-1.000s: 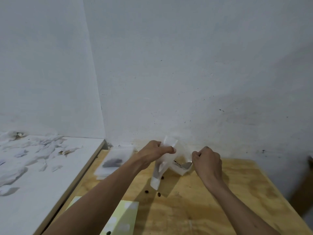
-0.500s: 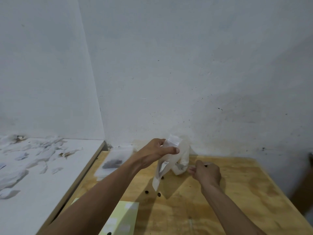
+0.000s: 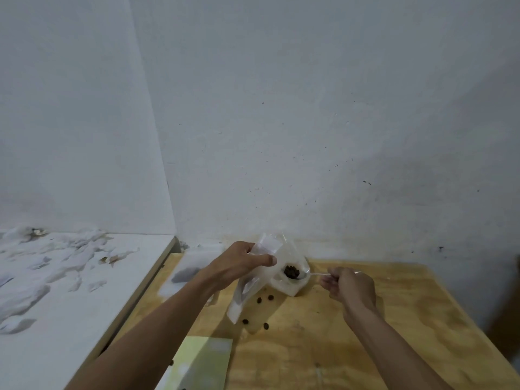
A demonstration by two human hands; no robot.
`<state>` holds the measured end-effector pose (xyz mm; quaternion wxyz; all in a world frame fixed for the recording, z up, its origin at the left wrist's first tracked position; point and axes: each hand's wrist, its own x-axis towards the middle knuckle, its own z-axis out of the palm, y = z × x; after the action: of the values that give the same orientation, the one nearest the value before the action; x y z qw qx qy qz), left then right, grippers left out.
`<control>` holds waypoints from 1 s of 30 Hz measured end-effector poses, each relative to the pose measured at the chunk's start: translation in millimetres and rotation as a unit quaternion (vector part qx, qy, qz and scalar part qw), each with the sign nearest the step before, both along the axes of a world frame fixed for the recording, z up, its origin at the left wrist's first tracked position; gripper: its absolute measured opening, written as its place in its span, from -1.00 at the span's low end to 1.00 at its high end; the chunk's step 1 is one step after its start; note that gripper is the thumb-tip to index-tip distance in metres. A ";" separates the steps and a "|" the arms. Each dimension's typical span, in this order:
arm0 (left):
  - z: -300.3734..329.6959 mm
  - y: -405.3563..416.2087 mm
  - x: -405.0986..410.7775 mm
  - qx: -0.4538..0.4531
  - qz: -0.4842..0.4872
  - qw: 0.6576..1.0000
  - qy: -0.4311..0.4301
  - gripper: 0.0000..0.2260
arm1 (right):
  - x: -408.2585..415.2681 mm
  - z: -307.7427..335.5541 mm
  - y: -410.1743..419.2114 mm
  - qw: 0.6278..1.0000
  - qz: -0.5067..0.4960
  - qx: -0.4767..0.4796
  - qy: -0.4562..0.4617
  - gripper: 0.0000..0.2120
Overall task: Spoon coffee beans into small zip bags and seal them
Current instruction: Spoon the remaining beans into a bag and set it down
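Observation:
My left hand (image 3: 239, 264) grips a small clear zip bag (image 3: 246, 291) near its top, and the bag hangs down over the wooden table (image 3: 323, 333). My right hand (image 3: 350, 285) pinches the handle of a clear plastic spoon (image 3: 312, 274). The spoon's bowl carries dark coffee beans (image 3: 291, 271) just right of my left thumb, over a larger white bag (image 3: 289, 282) standing at the wall. A few loose beans (image 3: 264, 299) lie on the table under the hanging bag.
A filled zip bag (image 3: 185, 274) lies blurred at the table's back left. A pale green sheet (image 3: 202, 364) lies at the near edge. A white surface (image 3: 56, 291) strewn with torn white scraps adjoins on the left. White walls close off the back.
My right hand has drawn back to the right and the spoon has come up out of the white bag loaded with beans. My left hand holds the small bag in much the same place.

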<state>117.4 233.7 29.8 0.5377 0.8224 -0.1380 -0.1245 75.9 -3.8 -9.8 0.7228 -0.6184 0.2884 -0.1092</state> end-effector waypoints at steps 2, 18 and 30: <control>-0.3 -0.6 0.9 0.007 0.008 1.000 0.004 -0.80 | -2.9 2.5 -3.5 1.000 0.011 -0.013 -0.006 -0.92; -3.8 -2.0 1.3 0.047 0.035 0.998 0.016 -0.64 | -6.0 20.6 -24.4 0.999 0.012 -0.032 -0.012 -0.91; 2.8 -2.9 -7.2 0.074 0.043 0.995 -0.041 -0.65 | 15.9 88.5 -21.8 0.994 0.043 -0.061 -0.081 -0.91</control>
<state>110.2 230.8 32.6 0.4738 0.8697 -0.1149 -0.0771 91.8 -25.6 78.7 0.7090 -0.6620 0.1947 -0.1455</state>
